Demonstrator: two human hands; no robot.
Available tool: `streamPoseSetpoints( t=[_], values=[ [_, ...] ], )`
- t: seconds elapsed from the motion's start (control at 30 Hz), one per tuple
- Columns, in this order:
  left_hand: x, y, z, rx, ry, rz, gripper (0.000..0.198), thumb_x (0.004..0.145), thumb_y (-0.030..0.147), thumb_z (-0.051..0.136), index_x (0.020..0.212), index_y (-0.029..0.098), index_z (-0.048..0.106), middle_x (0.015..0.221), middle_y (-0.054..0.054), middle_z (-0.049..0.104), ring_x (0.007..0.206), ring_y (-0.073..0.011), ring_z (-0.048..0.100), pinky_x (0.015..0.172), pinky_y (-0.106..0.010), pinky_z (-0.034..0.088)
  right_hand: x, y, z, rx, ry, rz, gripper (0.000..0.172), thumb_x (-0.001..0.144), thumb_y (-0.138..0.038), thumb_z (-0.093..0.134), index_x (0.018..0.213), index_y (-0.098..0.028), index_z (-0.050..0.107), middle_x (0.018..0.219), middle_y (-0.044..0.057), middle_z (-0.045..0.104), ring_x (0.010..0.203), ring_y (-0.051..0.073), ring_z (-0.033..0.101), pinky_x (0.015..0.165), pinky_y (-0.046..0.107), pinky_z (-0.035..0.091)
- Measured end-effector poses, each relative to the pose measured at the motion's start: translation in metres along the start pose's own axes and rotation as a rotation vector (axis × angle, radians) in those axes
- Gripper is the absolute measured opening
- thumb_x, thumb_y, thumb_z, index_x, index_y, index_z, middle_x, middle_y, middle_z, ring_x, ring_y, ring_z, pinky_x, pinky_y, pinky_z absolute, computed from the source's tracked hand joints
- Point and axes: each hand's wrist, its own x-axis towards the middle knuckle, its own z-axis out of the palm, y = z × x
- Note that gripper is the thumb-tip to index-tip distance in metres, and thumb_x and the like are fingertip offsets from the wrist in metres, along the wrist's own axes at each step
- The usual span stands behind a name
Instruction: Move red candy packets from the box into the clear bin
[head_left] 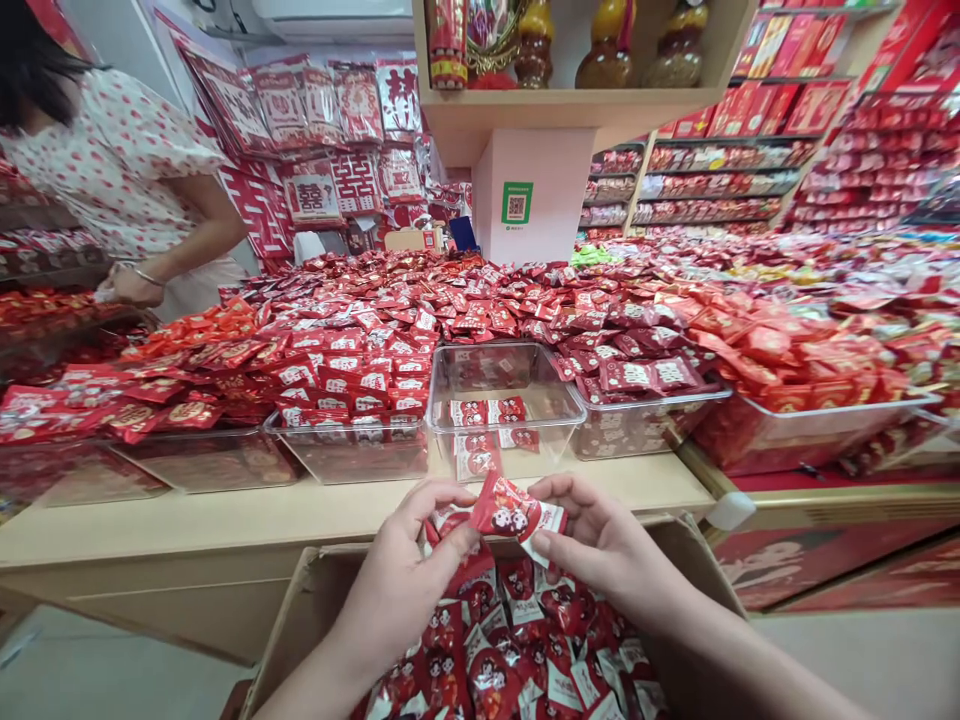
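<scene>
My left hand (409, 560) and my right hand (600, 545) pinch the same small red-and-white candy packet (514, 512) between thumbs and fingers, just above an open cardboard box (300, 610). The box is full of the same red-and-white packets (517, 650). Straight ahead on the counter stands a clear plastic bin (504, 405), nearly empty, with only a few of these packets at its bottom.
Clear bins heaped with red packets (352, 375) flank the near-empty one along the beige counter (225, 520). A person in a spotted top (112, 170) stands at the far left. A pink pillar with a green QR sign (517, 203) rises behind; shelves of red goods (750, 150) fill the right.
</scene>
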Motion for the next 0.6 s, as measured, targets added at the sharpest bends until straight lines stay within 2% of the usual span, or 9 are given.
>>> streamPoseSetpoints(
  t=[0.07, 0.13, 0.23, 0.37, 0.53, 0.6],
  values=[
    [0.000, 0.004, 0.000, -0.138, -0.166, -0.079, 0.021, 0.074, 0.030, 0.053, 0.094, 0.023, 0.054, 0.093, 0.001, 0.061, 0.086, -0.0145, 0.054, 0.080, -0.026, 0.040, 0.001, 0.001, 0.000, -0.026, 0.013, -0.032, 0.029, 0.068, -0.027, 0.062, 0.090, -0.019, 0.046, 0.080, 0.000, 0.054, 0.064, 0.009, 0.050, 0.052, 0.021, 0.044],
    [0.000, 0.005, 0.002, -0.231, -0.263, -0.114, 0.027, 0.074, 0.031, 0.053, 0.099, 0.022, 0.054, 0.093, 0.001, 0.063, 0.086, -0.0149, 0.055, 0.080, -0.026, 0.040, 0.002, 0.004, 0.001, -0.042, 0.012, -0.050, 0.028, 0.069, -0.027, 0.061, 0.090, -0.020, 0.045, 0.080, 0.000, 0.054, 0.064, 0.009, 0.050, 0.053, 0.021, 0.044],
    [-0.001, 0.005, 0.005, -0.311, -0.279, -0.143, 0.031, 0.076, 0.032, 0.051, 0.106, 0.022, 0.052, 0.101, -0.001, 0.062, 0.093, -0.0162, 0.053, 0.084, -0.027, 0.039, 0.002, 0.010, 0.002, -0.059, -0.024, -0.040, 0.027, 0.069, -0.028, 0.061, 0.089, -0.020, 0.044, 0.081, 0.000, 0.053, 0.060, 0.008, 0.048, 0.049, 0.020, 0.042],
    [0.000, 0.001, 0.006, -0.299, -0.284, -0.145, 0.031, 0.078, 0.033, 0.047, 0.107, 0.023, 0.052, 0.099, 0.000, 0.062, 0.089, -0.0146, 0.053, 0.082, -0.025, 0.039, 0.001, 0.017, 0.000, -0.149, -0.044, -0.053, 0.022, 0.072, -0.026, 0.057, 0.088, -0.022, 0.042, 0.086, -0.001, 0.051, 0.052, 0.005, 0.042, 0.046, 0.019, 0.037],
    [0.001, 0.000, 0.004, -0.280, -0.306, -0.158, 0.028, 0.080, 0.035, 0.043, 0.103, 0.023, 0.053, 0.093, 0.000, 0.061, 0.085, -0.0144, 0.053, 0.081, -0.027, 0.039, -0.004, 0.016, -0.001, -0.422, -0.059, -0.194, 0.014, 0.075, -0.022, 0.052, 0.086, -0.020, 0.045, 0.081, 0.000, 0.049, 0.068, 0.010, 0.046, 0.060, 0.022, 0.041],
    [-0.001, 0.001, 0.003, -0.192, -0.310, -0.115, 0.025, 0.080, 0.033, 0.042, 0.099, 0.023, 0.055, 0.090, 0.000, 0.059, 0.087, -0.0151, 0.052, 0.083, -0.028, 0.038, -0.006, 0.013, 0.000, -0.461, -0.098, -0.227, 0.023, 0.075, -0.021, 0.052, 0.097, -0.021, 0.044, 0.085, 0.002, 0.051, 0.075, 0.012, 0.049, 0.066, 0.025, 0.042]
  ],
)
